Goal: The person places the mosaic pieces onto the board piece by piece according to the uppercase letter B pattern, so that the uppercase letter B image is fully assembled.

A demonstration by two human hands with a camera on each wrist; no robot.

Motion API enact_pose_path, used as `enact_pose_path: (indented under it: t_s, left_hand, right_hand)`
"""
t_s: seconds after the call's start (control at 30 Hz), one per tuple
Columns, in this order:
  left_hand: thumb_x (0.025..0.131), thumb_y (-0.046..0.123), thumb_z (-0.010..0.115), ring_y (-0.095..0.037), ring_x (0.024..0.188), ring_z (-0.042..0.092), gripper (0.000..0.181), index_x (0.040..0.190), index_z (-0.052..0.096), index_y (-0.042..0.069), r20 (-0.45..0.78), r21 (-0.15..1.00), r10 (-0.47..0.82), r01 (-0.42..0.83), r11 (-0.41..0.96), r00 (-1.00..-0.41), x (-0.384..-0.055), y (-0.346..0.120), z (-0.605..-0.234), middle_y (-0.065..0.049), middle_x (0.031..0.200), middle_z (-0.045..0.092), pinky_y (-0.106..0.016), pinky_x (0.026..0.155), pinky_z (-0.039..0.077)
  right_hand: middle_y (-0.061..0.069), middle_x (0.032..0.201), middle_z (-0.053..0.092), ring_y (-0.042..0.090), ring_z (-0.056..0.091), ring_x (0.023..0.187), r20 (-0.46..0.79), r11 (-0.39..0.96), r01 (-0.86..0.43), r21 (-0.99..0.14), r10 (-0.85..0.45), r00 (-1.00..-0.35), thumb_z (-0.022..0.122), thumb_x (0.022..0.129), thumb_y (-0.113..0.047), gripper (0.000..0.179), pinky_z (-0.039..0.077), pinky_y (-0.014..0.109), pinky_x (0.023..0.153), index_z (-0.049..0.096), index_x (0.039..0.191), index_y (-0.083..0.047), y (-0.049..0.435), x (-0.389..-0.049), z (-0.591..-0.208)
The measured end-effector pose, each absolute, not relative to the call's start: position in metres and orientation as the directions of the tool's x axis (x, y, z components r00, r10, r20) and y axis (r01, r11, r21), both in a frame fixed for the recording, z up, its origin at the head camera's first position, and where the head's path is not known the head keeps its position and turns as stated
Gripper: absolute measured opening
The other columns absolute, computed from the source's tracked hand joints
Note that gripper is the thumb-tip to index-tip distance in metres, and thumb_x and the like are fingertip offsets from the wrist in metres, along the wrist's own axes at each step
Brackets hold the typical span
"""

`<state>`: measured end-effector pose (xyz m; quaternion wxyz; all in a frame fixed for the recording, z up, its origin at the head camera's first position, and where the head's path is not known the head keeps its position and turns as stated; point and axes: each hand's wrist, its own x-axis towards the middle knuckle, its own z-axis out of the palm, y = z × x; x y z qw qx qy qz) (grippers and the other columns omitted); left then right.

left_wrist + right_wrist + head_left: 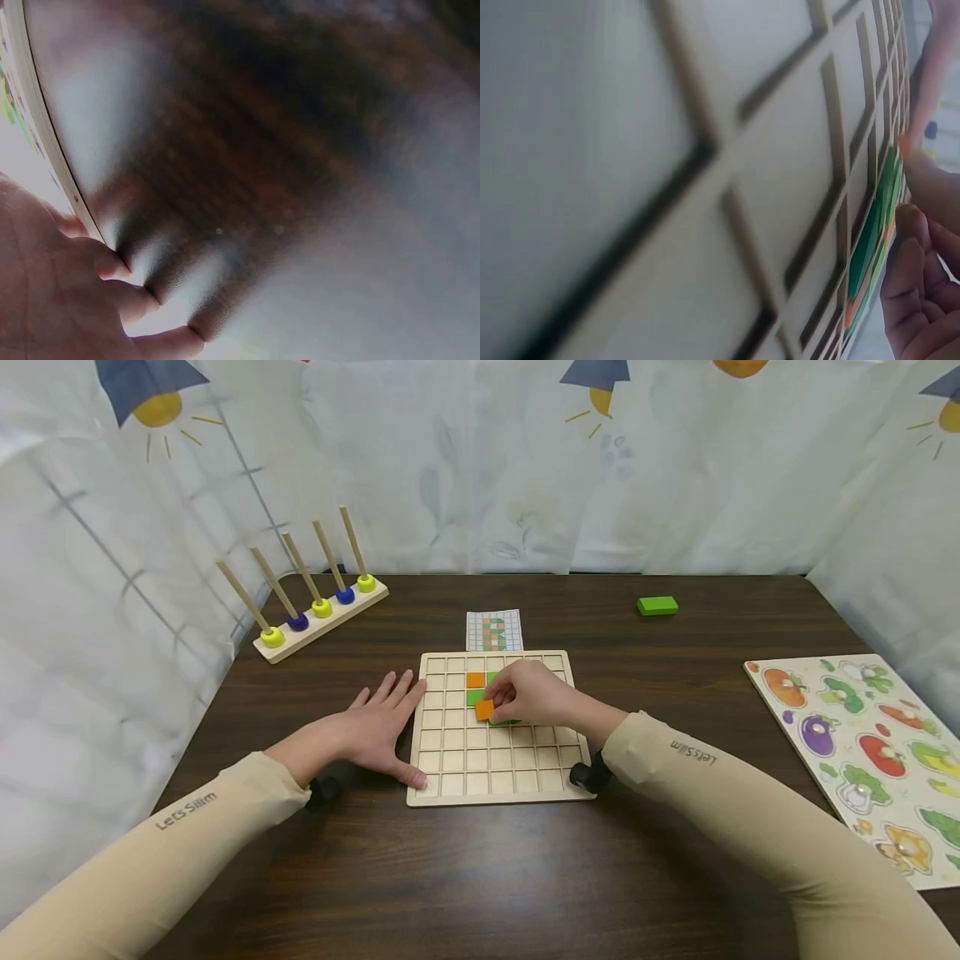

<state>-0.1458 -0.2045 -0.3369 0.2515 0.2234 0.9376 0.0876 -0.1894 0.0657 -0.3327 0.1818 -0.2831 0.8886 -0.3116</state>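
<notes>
A pale wooden grid board (453,762) lies on the dark table. My right hand (536,692) is over its upper middle and pinches a small orange square tile (484,710) between thumb and fingers. Another orange tile (476,680) and a green tile (475,697) sit in cells nearby; more green tiles are partly hidden by the hand. With fingers spread, my left hand (378,727) rests at the board's left edge, its thumb and fingertips touching the rim. The left wrist view shows that palm (60,277) beside the board's edge. In the right wrist view, green tiles (864,251) lie near the curled fingers (907,281).
A printed pattern card (492,631) lies just behind the board. At the back left stands a wooden peg stand (322,622) with yellow and blue rings. A green block (657,606) lies at the back right, and a vegetable puzzle board (847,739) at the right.
</notes>
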Motion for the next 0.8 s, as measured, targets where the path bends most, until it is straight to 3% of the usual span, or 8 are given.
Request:
enact_pose_path:
  t_s: [0.8]
  left_hand:
    - [0.072,0.075,0.078,-0.050,0.157,-0.007,0.143,0.164,-0.004,0.003,-0.433,0.277,0.460,0.371,0.886,-0.775,-0.147,-0.205,-0.338,-0.026,0.170,-0.009,-0.075,0.119,0.007]
  right_hand:
    - [0.004,0.095,0.074,0.015,0.066,0.087,-0.165,0.696,-0.449,-0.561,-0.625,-0.763,0.085,0.084,-0.014,0.027,0.054,0.027,0.082,0.077,0.109,-0.005,0.050,-0.184,-0.337]
